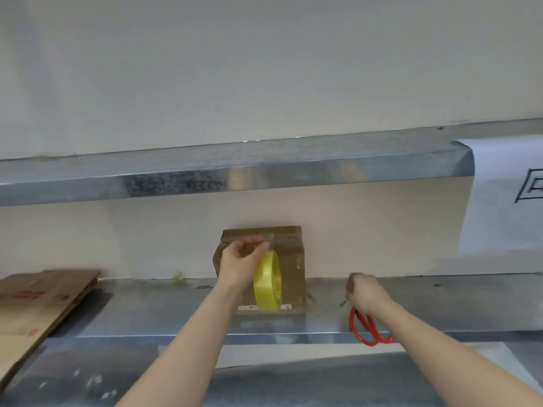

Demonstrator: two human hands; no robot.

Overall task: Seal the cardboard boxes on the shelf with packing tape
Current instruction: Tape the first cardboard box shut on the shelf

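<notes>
A small brown cardboard box stands on the metal shelf against the back wall, with clear tape along its top seam. My left hand is over the box's top left and holds a yellow roll of packing tape upright against the box front, fingers curled at the tape's free end. To the right of the box, my right hand grips red-handled scissors, whose loops hang below the wrist at the shelf's front edge. The scissor blades are hidden by the hand.
Flattened cardboard lies on the shelf at the left, reaching over the front edge. A metal upper shelf runs overhead. White paper with dark markings hangs at the right. A lower metal surface lies beneath.
</notes>
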